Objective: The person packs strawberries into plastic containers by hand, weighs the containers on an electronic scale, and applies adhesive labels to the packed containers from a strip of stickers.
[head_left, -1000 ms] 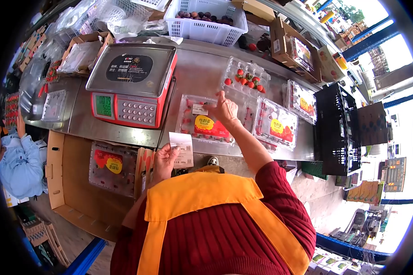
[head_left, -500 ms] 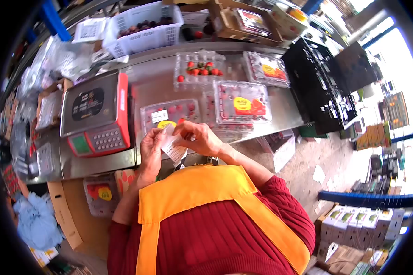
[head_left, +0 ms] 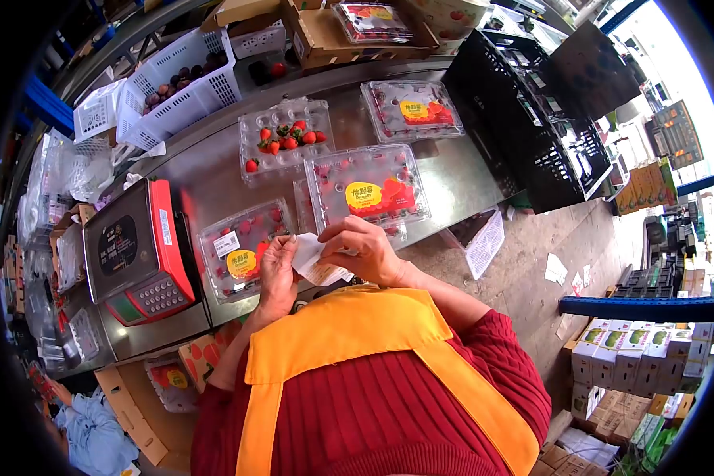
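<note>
Between my hands is a small white paper slip (head_left: 316,263) with print on its lower part. My left hand (head_left: 276,278) pinches its left edge between thumb and fingers. My right hand (head_left: 365,252) has its fingers curled and pressed at the slip's right side. Left of the slip lies a clear strawberry box (head_left: 244,247) with a white label and a yellow-and-red sticker. Just beyond my right hand sits another closed strawberry box (head_left: 365,189), on top of other packs. Farther back is an open clear tray (head_left: 284,141) with several strawberries in it.
A red weighing scale (head_left: 139,254) stands at the left of the metal table (head_left: 206,178). At the back are a white basket (head_left: 178,91) of dark fruit and a cardboard box (head_left: 325,47). One more strawberry box (head_left: 412,109) lies near black crates (head_left: 523,119) on the right.
The view has turned, so the table's things sit farther left. The slip has tilted toward the right between my hands, and both hands still hold it.
</note>
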The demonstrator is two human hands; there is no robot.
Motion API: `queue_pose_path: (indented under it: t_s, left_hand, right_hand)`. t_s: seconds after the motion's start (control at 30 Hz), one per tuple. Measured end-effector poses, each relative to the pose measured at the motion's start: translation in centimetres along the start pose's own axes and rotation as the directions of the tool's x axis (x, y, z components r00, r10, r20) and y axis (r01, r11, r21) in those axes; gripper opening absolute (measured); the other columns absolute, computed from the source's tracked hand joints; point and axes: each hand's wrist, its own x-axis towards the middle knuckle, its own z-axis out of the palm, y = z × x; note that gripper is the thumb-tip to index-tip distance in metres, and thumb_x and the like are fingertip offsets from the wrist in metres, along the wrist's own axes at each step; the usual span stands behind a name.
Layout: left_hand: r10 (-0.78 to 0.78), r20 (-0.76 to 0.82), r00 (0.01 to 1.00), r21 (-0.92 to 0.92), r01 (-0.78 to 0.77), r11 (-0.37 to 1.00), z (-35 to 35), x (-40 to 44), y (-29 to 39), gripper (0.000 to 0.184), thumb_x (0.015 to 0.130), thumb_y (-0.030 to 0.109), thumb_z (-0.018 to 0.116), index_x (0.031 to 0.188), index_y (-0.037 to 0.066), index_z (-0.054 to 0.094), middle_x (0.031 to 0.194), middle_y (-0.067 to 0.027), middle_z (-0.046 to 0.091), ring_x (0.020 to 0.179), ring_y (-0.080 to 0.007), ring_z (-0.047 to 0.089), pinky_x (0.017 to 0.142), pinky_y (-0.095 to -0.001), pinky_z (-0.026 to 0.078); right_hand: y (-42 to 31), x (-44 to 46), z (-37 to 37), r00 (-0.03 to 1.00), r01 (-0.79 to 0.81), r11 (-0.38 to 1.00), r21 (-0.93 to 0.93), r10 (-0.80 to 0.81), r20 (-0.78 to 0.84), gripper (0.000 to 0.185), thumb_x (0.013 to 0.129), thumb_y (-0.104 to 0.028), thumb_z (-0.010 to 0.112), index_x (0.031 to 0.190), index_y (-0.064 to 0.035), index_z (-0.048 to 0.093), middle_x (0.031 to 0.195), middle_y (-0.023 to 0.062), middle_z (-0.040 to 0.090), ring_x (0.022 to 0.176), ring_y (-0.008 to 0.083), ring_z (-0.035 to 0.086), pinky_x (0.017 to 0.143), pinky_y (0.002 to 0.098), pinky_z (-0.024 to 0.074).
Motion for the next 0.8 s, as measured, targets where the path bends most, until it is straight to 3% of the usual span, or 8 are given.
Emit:
queue_pose_path:
  t_s: [0.07,0.13,0.2,0.53,0.67,0.73,0.77,0.8]
  left_hand:
    - [0.081,-0.087,0.993,-0.058,-0.086,0.995,0.0,0.8,-1.0,0.014,0.096,0.02,0.054,0.101,0.008,0.052,0.092,-0.0032,0.063,0.077,-0.0109,0.063,0.063,-0.0257,0.056]
    - [0.134,-0.187,0.973,-0.05,-0.146,0.988,0.3,1.0,-0.5,0.015,0.097,0.021,0.052,0.102,0.008,0.051,0.092,-0.0031,0.062,0.077,-0.0108,0.063,0.061,-0.0254,0.056]
    - [0.154,-0.145,0.977,-0.021,-0.158,0.987,0.2,0.7,0.0,0.017,0.097,0.022,0.051,0.104,0.007,0.05,0.091,-0.0019,0.061,0.078,-0.0097,0.062,0.06,-0.0249,0.056]
    - [0.116,-0.062,0.991,0.082,-0.111,0.99,0.8,-0.2,-2.7,0.016,0.096,0.022,0.055,0.097,0.007,0.053,0.088,0.0024,0.058,0.078,-0.0055,0.054,0.072,-0.0204,0.045]
    - [0.106,0.011,0.994,0.198,-0.106,0.974,0.1,0.1,-3.4,0.014,0.096,0.019,0.055,0.098,0.005,0.055,0.091,0.0031,0.057,0.082,-0.0032,0.049,0.077,-0.0184,0.039]
    - [0.178,0.028,0.984,0.238,-0.18,0.954,1.0,0.4,-3.5,0.018,0.096,0.018,0.056,0.105,0.003,0.054,0.091,0.0049,0.052,0.082,-0.0024,0.047,0.077,-0.0177,0.038]
    - [0.136,0.033,0.99,0.199,-0.14,0.97,1.7,0.5,-3.3,0.017,0.096,0.017,0.055,0.105,0.002,0.053,0.09,0.0049,0.051,0.082,-0.0022,0.046,0.076,-0.0173,0.038]
    - [0.098,0.03,0.995,0.162,-0.101,0.982,2.3,0.5,-2.9,0.017,0.096,0.017,0.055,0.105,0.002,0.052,0.089,0.0049,0.05,0.082,-0.002,0.045,0.075,-0.0169,0.038]
  right_hand:
    - [1.8,0.2,-1.5,0.919,-0.372,0.818,0.439,0.392,0.048,0.012,0.081,-0.015,0.073,0.083,-0.0062,0.065,0.084,0.0021,0.066,0.074,0.0115,0.061,0.063,0.0264,0.0495]
    - [5.4,2.5,-4.7,0.846,-0.34,0.705,0.622,0.519,-0.125,0.018,0.086,-0.019,0.069,0.085,-0.0016,0.063,0.08,0.0026,0.066,0.072,0.0083,0.059,0.063,0.0241,0.0478]
    - [10.3,3.4,-7.9,0.82,-0.528,0.837,0.146,0.547,-0.168,0.024,0.084,-0.021,0.071,0.088,0.0006,0.062,0.08,0.0049,0.066,0.072,0.0097,0.06,0.063,0.0248,0.0477]
    - [10.7,5.6,-5.5,0.828,-0.463,0.647,-0.606,0.56,-0.035,0.05,0.07,-0.041,0.077,0.1,-0.0083,0.056,0.088,0.0118,0.066,0.081,0.0311,0.064,0.074,0.0387,0.0484]
    - [14.0,3.5,-10.2,0.865,-0.492,0.626,-0.605,0.271,-0.423,0.038,0.077,-0.025,0.072,0.105,-0.0084,0.052,0.097,0.0122,0.058,0.088,0.0312,0.059,0.072,0.0404,0.0475]
    - [15.0,0.7,-12.2,0.78,-0.598,0.555,-0.578,0.24,-0.578,0.049,0.077,-0.035,0.073,0.108,-0.0036,0.052,0.105,0.0155,0.054,0.093,0.0328,0.058,0.08,0.0401,0.0466]
    - [14.9,-0.4,-12.3,0.681,-0.731,0.47,-0.496,0.449,-0.578,0.062,0.08,-0.048,0.068,0.117,-0.0005,0.052,0.116,0.0185,0.055,0.104,0.031,0.056,0.087,0.0371,0.0455]
    - [16.1,-1.8,-12.4,0.625,-0.78,0.462,-0.422,0.61,-0.488,0.065,0.083,-0.056,0.061,0.112,0.0017,0.059,0.105,0.0183,0.063,0.096,0.0252,0.06,0.085,0.0353,0.0456]
